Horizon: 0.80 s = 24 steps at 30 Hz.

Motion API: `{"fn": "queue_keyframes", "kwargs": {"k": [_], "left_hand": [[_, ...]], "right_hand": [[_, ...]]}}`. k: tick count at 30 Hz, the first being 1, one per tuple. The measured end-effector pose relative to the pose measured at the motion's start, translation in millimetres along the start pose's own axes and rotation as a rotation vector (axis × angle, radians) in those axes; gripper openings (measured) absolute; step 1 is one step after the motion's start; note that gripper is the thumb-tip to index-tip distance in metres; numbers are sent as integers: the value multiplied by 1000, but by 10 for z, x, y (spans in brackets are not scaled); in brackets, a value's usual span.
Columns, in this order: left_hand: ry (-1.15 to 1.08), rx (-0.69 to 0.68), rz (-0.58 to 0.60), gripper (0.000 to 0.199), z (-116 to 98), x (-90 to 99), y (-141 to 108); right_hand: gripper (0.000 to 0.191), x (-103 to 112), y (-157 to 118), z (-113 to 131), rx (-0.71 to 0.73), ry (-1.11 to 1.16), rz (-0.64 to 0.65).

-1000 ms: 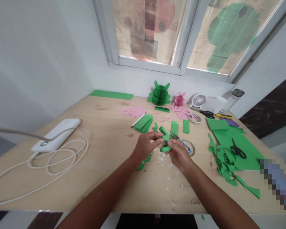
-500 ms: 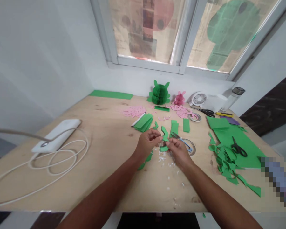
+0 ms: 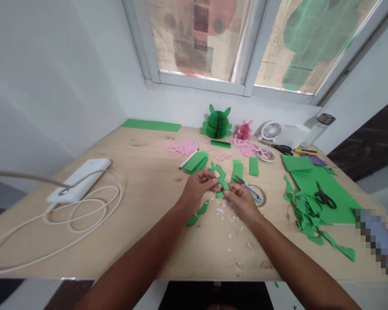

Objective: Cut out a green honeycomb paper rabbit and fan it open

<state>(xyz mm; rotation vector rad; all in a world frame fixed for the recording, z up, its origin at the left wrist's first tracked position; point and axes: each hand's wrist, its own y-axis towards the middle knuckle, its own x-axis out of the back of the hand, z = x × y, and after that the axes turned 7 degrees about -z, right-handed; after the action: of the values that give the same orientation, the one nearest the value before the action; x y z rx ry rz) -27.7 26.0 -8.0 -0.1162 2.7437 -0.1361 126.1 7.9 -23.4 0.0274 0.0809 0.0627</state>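
We're working on a wavy green paper strip (image 3: pixel 222 177) at mid-table (image 3: pixel 142 181), our left hand (image 3: pixel 197 191) and right hand (image 3: pixel 242 201) each pinching it between fingertips, fingers pressed together, with blue-handled scissors (image 3: pixel 250 191) just beside — within easy reach.

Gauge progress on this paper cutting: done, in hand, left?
Done, it seems: a green honeycomb paper figure and a pink one stand finished at the back. In hand: the left hand and right hand pinch a green paper cutout. Left: a stack of green paper and a green sheet, seemingly uncut.
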Motion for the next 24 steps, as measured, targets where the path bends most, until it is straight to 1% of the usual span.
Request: {"fn": "queue_keyframes", "kwargs": {"k": [4, 7, 10, 12, 14, 16, 18, 19, 20, 22, 24], "left_hand": [[63, -39, 29, 24, -3, 13, -2], [82, -58, 30, 24, -12, 6, -13], [102, -68, 28, 25, -19, -1, -18], [168, -90, 31, 25, -32, 15, -8], [312, -143, 27, 23, -62, 57, 14], [520, -240, 18, 17, -110, 117, 37], [775, -319, 65, 13, -170, 177, 45], [895, -338, 117, 11, -201, 201, 40], [1001, -338, 176, 8, -231, 220, 26], [1205, -308, 247, 4, -286, 243, -23], [1390, -259, 314, 10, -328, 257, -93]], "right_hand": [[30, 14, 18, -48, -28, 26, -46], [29, 16, 13, -32, -24, 12, -41], [27, 8, 4, 3, -11, 1, -8], [28, 6, 6, 8, -25, 12, -19], [28, 11, 13, -8, -33, 30, -62], [27, 24, 25, -32, -30, 52, -117], [25, 37, 37, -49, -21, 75, -161], [23, 43, 42, -53, -16, 84, -177], [22, 46, 46, -55, -9, 92, -189], [21, 49, 52, -53, 1, 98, -204], [22, 49, 56, -53, 4, 89, -205]]}}
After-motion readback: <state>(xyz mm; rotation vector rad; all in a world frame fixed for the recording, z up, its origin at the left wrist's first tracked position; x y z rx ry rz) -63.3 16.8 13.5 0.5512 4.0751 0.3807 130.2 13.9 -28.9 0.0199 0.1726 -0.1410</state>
